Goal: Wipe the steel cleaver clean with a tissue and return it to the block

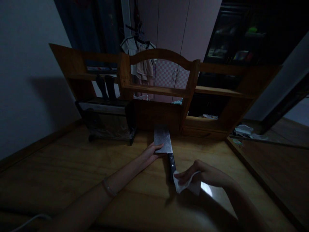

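A cleaver (163,138) with a broad metal blade and a black riveted handle is held above the wooden desk, its blade pointing away from me. My left hand (154,152) grips the blade near the handle, thumb on top and fingers underneath. In my right hand (196,174) is a white cloth or tissue (181,187), pinched against the butt end of the cleaver's handle. The cloth hides that end of the handle.
On the left of the desk (72,174) stands a black knife rack (106,122) with two dark handles sticking up. A wooden shelf unit (159,112) runs along the back. A white cable (31,220) lies at the lower left. Papers (243,130) lie beyond the right edge.
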The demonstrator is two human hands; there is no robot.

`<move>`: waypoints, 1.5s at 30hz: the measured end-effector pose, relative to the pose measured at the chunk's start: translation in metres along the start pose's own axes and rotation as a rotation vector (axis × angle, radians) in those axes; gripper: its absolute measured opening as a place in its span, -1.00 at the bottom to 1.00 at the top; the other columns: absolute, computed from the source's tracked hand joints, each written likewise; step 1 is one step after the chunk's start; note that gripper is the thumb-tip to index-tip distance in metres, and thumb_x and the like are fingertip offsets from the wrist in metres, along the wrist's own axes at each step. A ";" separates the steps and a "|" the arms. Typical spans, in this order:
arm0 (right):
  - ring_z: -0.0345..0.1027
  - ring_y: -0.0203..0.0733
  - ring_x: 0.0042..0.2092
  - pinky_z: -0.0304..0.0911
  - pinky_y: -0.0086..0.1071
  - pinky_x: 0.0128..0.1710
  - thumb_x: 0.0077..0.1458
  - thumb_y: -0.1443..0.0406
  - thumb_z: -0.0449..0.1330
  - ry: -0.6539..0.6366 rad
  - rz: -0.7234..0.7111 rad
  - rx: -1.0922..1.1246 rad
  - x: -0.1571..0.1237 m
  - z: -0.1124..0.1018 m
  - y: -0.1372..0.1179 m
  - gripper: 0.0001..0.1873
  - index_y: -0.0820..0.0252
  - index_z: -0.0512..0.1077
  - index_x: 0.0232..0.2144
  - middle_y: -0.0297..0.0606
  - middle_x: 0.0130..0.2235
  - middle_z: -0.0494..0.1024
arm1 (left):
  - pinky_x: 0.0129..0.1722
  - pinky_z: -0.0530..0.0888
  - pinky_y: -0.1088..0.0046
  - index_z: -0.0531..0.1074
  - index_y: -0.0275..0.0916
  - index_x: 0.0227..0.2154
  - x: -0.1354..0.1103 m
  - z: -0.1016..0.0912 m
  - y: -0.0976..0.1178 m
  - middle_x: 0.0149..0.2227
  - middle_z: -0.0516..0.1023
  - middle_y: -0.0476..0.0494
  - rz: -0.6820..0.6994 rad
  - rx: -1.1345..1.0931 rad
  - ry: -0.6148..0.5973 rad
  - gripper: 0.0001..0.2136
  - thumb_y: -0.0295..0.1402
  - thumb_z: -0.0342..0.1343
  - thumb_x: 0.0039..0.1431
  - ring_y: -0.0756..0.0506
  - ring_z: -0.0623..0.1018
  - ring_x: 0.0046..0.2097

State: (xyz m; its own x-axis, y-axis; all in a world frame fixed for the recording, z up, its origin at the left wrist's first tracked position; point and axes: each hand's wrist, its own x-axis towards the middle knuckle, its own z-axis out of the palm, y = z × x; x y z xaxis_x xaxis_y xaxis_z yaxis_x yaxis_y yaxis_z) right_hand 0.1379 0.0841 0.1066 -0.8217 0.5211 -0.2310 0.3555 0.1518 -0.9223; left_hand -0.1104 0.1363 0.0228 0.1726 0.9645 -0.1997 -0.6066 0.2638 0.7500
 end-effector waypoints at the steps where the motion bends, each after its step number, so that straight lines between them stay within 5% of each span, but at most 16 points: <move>1: 0.43 -0.01 0.07 0.28 -0.19 0.11 -0.04 0.44 0.10 -0.012 -0.001 0.010 -0.001 -0.001 -0.002 -0.62 0.14 0.63 -0.23 -0.23 -0.08 0.63 | -0.23 0.59 0.30 0.48 -0.34 -0.25 0.000 0.000 0.000 -0.25 0.59 -0.21 -0.003 0.000 -0.001 -0.83 -0.57 0.23 0.06 -0.11 0.60 -0.29; 3: 0.49 0.00 0.01 0.33 -0.16 0.06 -0.01 0.42 0.08 0.049 -0.040 0.006 -0.002 -0.003 -0.003 -0.62 0.15 0.63 -0.22 -0.21 -0.09 0.63 | -0.24 0.59 0.32 0.48 -0.34 -0.24 0.000 0.000 0.000 -0.25 0.60 -0.20 -0.005 0.000 0.001 -0.83 -0.57 0.22 0.06 -0.11 0.61 -0.29; 9: 0.24 -0.03 0.23 0.06 -0.04 0.26 0.10 0.40 0.03 0.566 -0.286 -0.231 0.012 0.002 0.007 -0.51 0.01 0.46 0.05 -0.28 0.19 0.39 | -0.17 0.58 0.29 0.48 -0.35 -0.20 0.002 -0.001 -0.002 -0.19 0.60 -0.25 0.001 -0.006 -0.028 -0.80 -0.56 0.22 0.08 -0.14 0.62 -0.24; 14: 0.13 -0.05 0.28 0.01 -0.03 0.29 0.03 0.52 0.03 0.391 -0.271 -0.382 0.027 0.019 0.014 -0.33 -0.05 0.31 0.18 -0.34 0.29 0.20 | -0.18 0.57 0.30 0.48 -0.34 -0.22 0.006 -0.007 -0.005 -0.24 0.60 -0.25 0.023 -0.012 -0.042 -0.80 -0.55 0.25 0.06 -0.12 0.62 -0.28; 19: 0.15 -0.10 0.27 0.01 -0.07 0.30 -0.05 0.57 -0.01 0.287 -0.244 -0.341 0.025 0.020 0.012 -0.28 -0.09 0.38 0.11 -0.41 0.24 0.28 | -0.23 0.57 0.34 0.47 -0.36 -0.25 0.008 -0.008 -0.006 -0.27 0.59 -0.23 0.029 -0.004 -0.029 -0.82 -0.55 0.25 0.06 -0.11 0.61 -0.31; 28: 0.33 -0.02 0.17 0.23 -0.10 0.17 0.09 0.43 0.07 0.085 -0.171 -0.199 0.004 0.009 -0.002 -0.59 0.02 0.56 -0.09 -0.30 0.10 0.50 | -0.19 0.58 0.29 0.47 -0.35 -0.25 0.003 -0.005 -0.003 -0.25 0.58 -0.21 0.018 -0.001 -0.021 -0.84 -0.55 0.24 0.07 -0.11 0.60 -0.27; 31: 0.35 0.01 0.15 0.24 -0.07 0.16 0.14 0.37 0.06 0.236 -0.191 -0.183 -0.002 0.001 -0.003 -0.62 0.05 0.55 -0.06 -0.25 0.11 0.49 | -0.18 0.58 0.29 0.48 -0.35 -0.23 0.003 -0.005 -0.004 -0.22 0.59 -0.23 0.013 -0.006 -0.020 -0.82 -0.55 0.23 0.07 -0.12 0.60 -0.25; 35: -0.08 -0.03 0.36 -0.15 0.05 0.33 0.19 0.38 0.01 0.689 -0.298 -0.399 0.008 -0.003 0.011 -0.47 -0.04 0.31 0.19 -0.34 0.33 0.15 | -0.15 0.58 0.25 0.48 -0.34 -0.17 0.005 -0.004 -0.004 -0.14 0.58 -0.27 0.007 -0.020 -0.027 -0.77 -0.55 0.24 0.06 -0.16 0.61 -0.20; 38: -0.26 -0.06 0.40 -0.23 0.03 0.35 0.16 0.43 0.02 0.613 -0.291 -0.549 0.020 0.005 0.022 -0.33 -0.06 0.12 0.29 -0.36 0.39 -0.04 | -0.15 0.57 0.25 0.48 -0.35 -0.15 0.005 -0.004 -0.004 -0.13 0.59 -0.29 0.008 -0.026 -0.035 -0.75 -0.55 0.24 0.06 -0.17 0.61 -0.20; 41: -0.22 -0.03 0.39 -0.18 0.02 0.33 0.07 0.52 0.01 0.423 -0.239 -0.558 0.028 0.018 0.026 -0.21 -0.09 0.06 0.30 -0.35 0.39 -0.12 | -0.14 0.57 0.30 0.49 -0.36 -0.16 0.004 -0.004 -0.004 -0.15 0.59 -0.31 0.010 -0.026 -0.054 -0.76 -0.54 0.24 0.07 -0.15 0.62 -0.22; 45: -0.10 -0.01 0.35 -0.09 0.00 0.31 -0.04 0.60 -0.04 0.360 -0.182 -0.502 0.030 0.028 0.023 -0.12 -0.15 0.08 0.29 -0.38 0.39 -0.13 | -0.15 0.56 0.34 0.50 -0.36 -0.19 0.004 -0.006 -0.004 -0.17 0.60 -0.30 0.011 -0.020 -0.062 -0.80 -0.53 0.24 0.08 -0.13 0.62 -0.22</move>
State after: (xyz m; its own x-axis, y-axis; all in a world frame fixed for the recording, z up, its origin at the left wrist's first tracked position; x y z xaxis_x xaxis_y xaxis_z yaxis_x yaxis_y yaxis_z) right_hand 0.1087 0.0796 0.0693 -0.7188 0.6857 0.1147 0.4610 0.5936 -0.6596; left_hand -0.1116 0.1394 0.0149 0.2127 0.9653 -0.1515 -0.6241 0.2535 0.7391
